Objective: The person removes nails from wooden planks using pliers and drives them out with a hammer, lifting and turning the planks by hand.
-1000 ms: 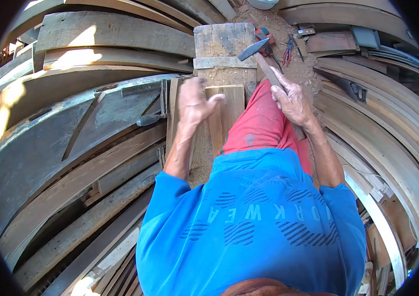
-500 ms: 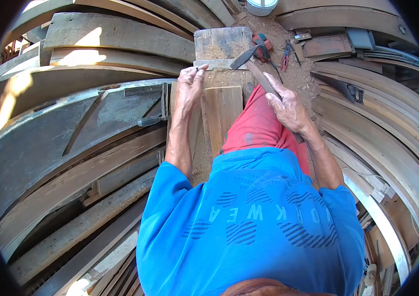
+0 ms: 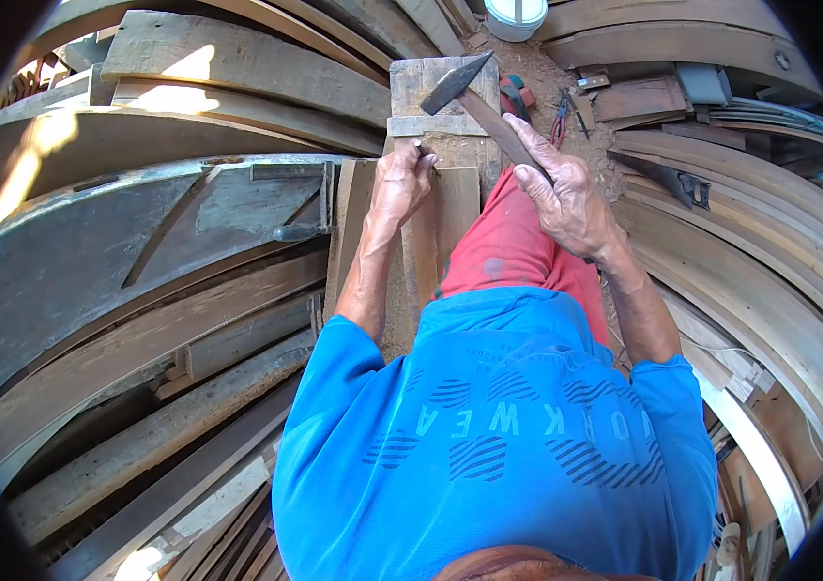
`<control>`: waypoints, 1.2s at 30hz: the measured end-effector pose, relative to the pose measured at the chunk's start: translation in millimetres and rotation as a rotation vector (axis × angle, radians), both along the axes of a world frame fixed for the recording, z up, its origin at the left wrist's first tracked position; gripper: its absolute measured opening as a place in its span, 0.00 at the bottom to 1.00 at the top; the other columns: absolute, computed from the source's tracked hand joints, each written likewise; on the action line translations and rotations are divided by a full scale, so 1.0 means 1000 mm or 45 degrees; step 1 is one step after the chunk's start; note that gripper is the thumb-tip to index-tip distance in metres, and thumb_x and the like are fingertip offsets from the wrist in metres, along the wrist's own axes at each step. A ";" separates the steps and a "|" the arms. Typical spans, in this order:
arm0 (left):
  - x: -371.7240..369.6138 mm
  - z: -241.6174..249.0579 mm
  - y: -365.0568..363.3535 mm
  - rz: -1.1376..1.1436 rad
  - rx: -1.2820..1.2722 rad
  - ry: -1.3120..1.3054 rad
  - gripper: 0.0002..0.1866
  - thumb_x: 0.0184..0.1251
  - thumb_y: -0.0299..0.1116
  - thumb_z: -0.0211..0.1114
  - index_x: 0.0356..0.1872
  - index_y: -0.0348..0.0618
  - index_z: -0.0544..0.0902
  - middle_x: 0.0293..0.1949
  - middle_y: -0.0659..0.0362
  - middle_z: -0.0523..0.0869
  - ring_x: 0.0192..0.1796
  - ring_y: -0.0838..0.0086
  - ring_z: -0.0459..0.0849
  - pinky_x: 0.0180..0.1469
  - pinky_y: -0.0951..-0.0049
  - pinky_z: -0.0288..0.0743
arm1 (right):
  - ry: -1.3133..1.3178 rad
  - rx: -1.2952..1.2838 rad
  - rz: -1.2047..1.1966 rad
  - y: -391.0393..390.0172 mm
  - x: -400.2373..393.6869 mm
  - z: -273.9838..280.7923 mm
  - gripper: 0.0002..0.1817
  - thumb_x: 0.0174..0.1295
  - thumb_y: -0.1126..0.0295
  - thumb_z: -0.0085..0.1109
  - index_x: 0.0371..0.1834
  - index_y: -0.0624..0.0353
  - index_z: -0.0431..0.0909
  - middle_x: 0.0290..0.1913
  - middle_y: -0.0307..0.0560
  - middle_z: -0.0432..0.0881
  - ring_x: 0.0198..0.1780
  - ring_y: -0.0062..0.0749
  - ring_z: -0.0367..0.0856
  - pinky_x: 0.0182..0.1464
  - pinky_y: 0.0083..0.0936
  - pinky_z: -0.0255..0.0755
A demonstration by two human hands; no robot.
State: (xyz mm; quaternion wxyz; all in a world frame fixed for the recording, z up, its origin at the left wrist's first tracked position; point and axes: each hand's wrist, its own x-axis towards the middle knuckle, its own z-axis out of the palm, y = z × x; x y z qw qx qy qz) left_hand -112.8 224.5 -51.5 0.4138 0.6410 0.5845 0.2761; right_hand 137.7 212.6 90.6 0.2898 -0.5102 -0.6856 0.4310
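Observation:
My right hand point(image 3: 566, 198) is wrapped round the wooden handle of a hammer point(image 3: 501, 128), whose dark metal head is raised over the wooden bench point(image 3: 421, 79). Pinched in the fingers of my left hand point(image 3: 402, 184) is a small object point(image 3: 418, 145), mostly hidden; only its light end shows. Just beyond that hand, a narrow strip of wood point(image 3: 439, 125) lies across the bench. Boards point(image 3: 457, 198) lie lengthwise beside my left hand, near my red-trousered leg.
Red-handled pliers point(image 3: 560, 118) and a red and black tool point(image 3: 516, 94) lie right of the bench among wood shavings. A handsaw point(image 3: 668, 177) rests on stacked planks at the right. A white bucket point(image 3: 515, 17) stands at the far end. Curved-looking planks line both sides.
My left hand has moved off the strip, nearer to me and slightly right, with the small object. The hammer head has shifted up and left, with my right hand a little changed in position.

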 end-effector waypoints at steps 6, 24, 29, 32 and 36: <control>0.004 -0.007 0.001 -0.172 0.225 0.070 0.06 0.68 0.26 0.69 0.38 0.36 0.79 0.31 0.44 0.83 0.37 0.44 0.84 0.39 0.51 0.76 | -0.875 -0.444 0.376 0.017 -0.013 0.012 0.29 0.76 0.70 0.54 0.79 0.62 0.66 0.67 0.66 0.80 0.65 0.58 0.82 0.65 0.40 0.76; 0.003 -0.010 -0.005 -0.083 0.255 -0.041 0.06 0.68 0.25 0.70 0.35 0.37 0.81 0.30 0.45 0.83 0.34 0.44 0.84 0.36 0.55 0.76 | -0.566 -0.014 0.234 0.014 -0.011 -0.009 0.29 0.73 0.71 0.55 0.78 0.58 0.68 0.66 0.64 0.81 0.62 0.54 0.86 0.64 0.42 0.79; 0.008 0.004 0.000 -0.059 0.266 0.057 0.08 0.69 0.28 0.71 0.34 0.37 0.79 0.29 0.45 0.83 0.33 0.45 0.84 0.35 0.54 0.76 | -0.300 -0.154 0.001 0.014 -0.014 -0.005 0.29 0.74 0.69 0.56 0.77 0.62 0.68 0.65 0.66 0.82 0.63 0.54 0.85 0.65 0.41 0.76; 0.013 0.010 0.007 0.054 0.199 0.054 0.10 0.69 0.30 0.71 0.33 0.37 0.79 0.27 0.45 0.83 0.29 0.50 0.84 0.34 0.57 0.76 | -0.164 0.017 -0.080 0.003 -0.013 -0.046 0.29 0.75 0.67 0.56 0.76 0.68 0.67 0.58 0.64 0.85 0.55 0.48 0.87 0.60 0.38 0.77; 0.005 -0.027 0.007 0.254 0.010 -0.022 0.11 0.69 0.33 0.72 0.32 0.36 0.82 0.23 0.47 0.83 0.24 0.65 0.82 0.31 0.62 0.75 | -0.111 -0.416 -0.084 -0.008 -0.007 -0.051 0.28 0.73 0.67 0.56 0.72 0.72 0.71 0.50 0.65 0.85 0.46 0.49 0.86 0.52 0.38 0.78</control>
